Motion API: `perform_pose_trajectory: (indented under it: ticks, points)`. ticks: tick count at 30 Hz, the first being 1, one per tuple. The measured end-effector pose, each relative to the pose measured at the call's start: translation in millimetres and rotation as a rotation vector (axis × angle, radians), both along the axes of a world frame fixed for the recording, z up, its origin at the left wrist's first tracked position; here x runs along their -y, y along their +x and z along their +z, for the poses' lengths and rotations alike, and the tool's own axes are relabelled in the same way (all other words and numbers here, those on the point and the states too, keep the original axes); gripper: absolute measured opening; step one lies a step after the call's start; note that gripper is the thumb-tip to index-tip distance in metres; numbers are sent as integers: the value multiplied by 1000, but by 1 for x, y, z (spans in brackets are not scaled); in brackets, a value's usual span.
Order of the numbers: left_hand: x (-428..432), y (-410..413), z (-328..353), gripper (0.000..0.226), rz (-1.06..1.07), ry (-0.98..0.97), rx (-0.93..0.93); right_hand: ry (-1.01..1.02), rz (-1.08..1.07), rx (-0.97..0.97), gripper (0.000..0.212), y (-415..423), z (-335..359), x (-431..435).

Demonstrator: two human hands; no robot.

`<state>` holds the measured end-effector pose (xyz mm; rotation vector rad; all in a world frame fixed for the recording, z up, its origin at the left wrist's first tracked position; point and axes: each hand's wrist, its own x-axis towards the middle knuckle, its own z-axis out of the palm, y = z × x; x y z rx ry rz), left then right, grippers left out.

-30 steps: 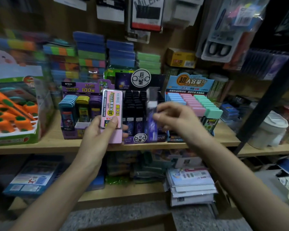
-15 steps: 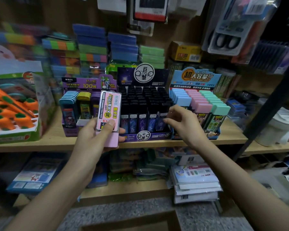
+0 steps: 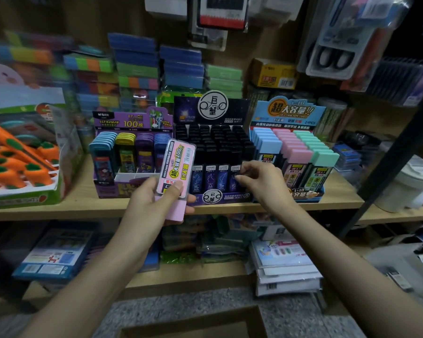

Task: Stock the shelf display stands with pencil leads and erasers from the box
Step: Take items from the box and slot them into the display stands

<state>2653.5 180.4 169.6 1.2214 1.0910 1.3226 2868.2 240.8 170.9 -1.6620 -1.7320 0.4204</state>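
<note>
The left hand grips a pink lead case upright by its lower end, thumb across the label and fingers wrapped behind, and holds it in front of the gap between the purple stand and the black display stand. The right hand is curled at the right end of the black stand's front row, thumb and fingertips pinching the top of a dark lead case that stands in its slot beside three others like it. The step in hand looks like seating that case. To do it well, the hand should push straight down until the cap sits level with its neighbours and the printed face points out, then open the fingers upward so that no nearby case tips. The rows behind look packed tight, so sideways pressure may knock them askew. The pink case carries the same lettering as the header of the blue stand to the right, so it likely belongs in that stand's pink column. Whether a slot is free there cannot be seen from here. Passing it to the right hand would save reaching across. All three stands sit side by side on the wooden shelf, with a carrot box to the left. A brown cardboard edge low in the view is probably the supply box.
</note>
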Motion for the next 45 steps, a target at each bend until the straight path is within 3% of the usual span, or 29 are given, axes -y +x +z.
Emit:
perform_pose_trajectory:
  ticks: [3, 5, 7, 11, 15, 19, 22, 24, 27, 30, 36, 40, 42, 45]
  points:
    - [0, 1, -1, 14, -51, -11, -7, 23, -26, 240, 23, 2, 14, 7]
    - [1, 2, -1, 17, -105, -8, -38, 158, -38, 244, 25, 3, 30, 15]
    - [2, 2, -1, 17, -161, 10, -100, 233, 55, 64, 24, 1, 44, 26]
    - [3, 5, 1, 11, -261, 68, -206, -100, 307, -342, 33, -11, 46, 48]
    - [2, 6, 1, 11, -149, 103, -266, -160, 294, -566, 12, -9, 37, 64]
    - [-1, 9, 7, 26, -68, 43, -112, -332, 253, -788, 16, -1, 22, 78]
    - [-1, 16, 8, 28, -127, 5, 24, -413, 305, -636, 13, -1, 1, 90]
    - [3, 26, 5, 29, -164, 22, 19, -436, 331, -503, 10, 2, -4, 99]
    - [7, 42, -1, 24, -154, 156, -183, -265, 256, -469, 25, 15, 3, 103]
    - [14, 61, -1, 29, -243, 300, -314, -76, 252, -493, 23, 24, 21, 107]
    - [13, 94, -1, 27, -242, 303, -241, 46, 305, -194, 10, 44, 54, 99]
    - [1, 108, -4, 41, -135, 260, -208, 215, 184, -142, 11, 74, 82, 84]
    - [-7, 115, -9, 34, -109, 285, -339, 299, 85, -150, 10, 90, 92, 75]
    - [-23, 129, -18, 27, -123, 415, -686, 326, 22, -159, 13, 105, 91, 60]
